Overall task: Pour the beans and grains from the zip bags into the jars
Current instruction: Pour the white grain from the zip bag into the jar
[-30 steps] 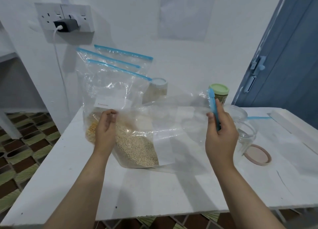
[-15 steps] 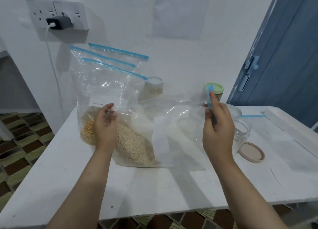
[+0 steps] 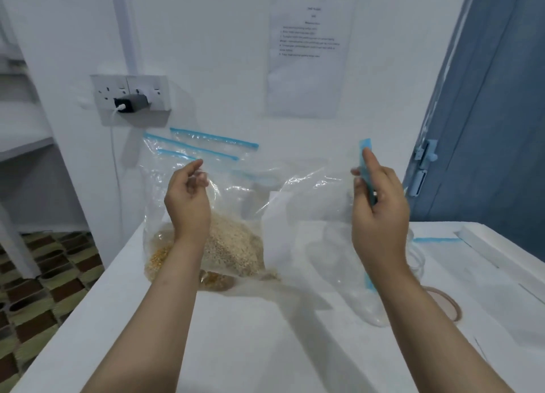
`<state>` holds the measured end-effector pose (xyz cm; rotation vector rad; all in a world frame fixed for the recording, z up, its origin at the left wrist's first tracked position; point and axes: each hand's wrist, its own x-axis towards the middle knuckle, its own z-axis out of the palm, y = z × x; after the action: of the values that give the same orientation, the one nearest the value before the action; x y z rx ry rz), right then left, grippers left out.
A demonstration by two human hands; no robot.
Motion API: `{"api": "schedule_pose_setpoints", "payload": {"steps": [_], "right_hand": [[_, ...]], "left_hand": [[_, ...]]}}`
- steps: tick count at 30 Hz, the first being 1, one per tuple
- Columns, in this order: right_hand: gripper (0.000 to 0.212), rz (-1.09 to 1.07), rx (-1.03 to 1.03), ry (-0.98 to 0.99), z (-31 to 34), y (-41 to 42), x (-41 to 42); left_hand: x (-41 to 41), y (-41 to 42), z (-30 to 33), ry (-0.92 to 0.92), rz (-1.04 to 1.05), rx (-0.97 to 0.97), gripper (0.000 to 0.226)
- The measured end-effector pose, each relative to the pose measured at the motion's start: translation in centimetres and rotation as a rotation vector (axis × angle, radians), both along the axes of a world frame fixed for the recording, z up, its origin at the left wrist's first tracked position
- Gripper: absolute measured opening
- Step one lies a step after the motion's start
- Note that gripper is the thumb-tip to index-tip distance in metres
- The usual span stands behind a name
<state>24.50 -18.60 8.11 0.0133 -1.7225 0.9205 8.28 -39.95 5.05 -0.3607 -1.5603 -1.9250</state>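
bag: clear zip bag (image 3: pixel 295 215), held sideways above the tabletop (image 3: pixel 265 348), pale grain (image 3: pixel 236 248) slumped at its left end, white label mid-panel
left hand (image 3: pixel 188 203): grip pinches the bag's left corner, fingers curled
right hand (image 3: pixel 380 209): grip holds the bag's blue zip strip (image 3: pixel 365 168), strip standing upright
jar (image 3: pixel 415 260): glass, right of the bag, mostly hidden behind the right hand
other bags (image 3: pixel 188 168): behind the held bag, against the wall, blue zips up
lid (image 3: pixel 445 304): flat on tabletop, below the jar
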Motion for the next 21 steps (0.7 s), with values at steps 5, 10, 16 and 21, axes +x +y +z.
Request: {"api": "schedule_pose_setpoints", "payload": {"steps": [5, 10, 16, 21], "right_hand": [[0.042, 0.022, -0.051, 0.051, 3.5, 1.7, -1.9], [0.044, 0.085, -0.113, 0.104, 6.6, 4.4, -3.0], [0.043, 0.087, -0.181, 0.113, 8.1, 7.7, -3.0], [0.044, 0.104, -0.196, 0.084, 7.7, 10.2, -2.6]], "left_hand": [[-1.5, 1.0, 4.9, -0.006, 0.018, 0.054, 0.033], [-2.5, 2.5, 8.9, 0.023, 0.048, 0.056, 0.033], [-2.1, 5.6, 12.3, 0.089, 0.080, 0.094, 0.034], [-1.3, 8.1, 13.3, 0.100, 0.074, 0.138, 0.040]]}}
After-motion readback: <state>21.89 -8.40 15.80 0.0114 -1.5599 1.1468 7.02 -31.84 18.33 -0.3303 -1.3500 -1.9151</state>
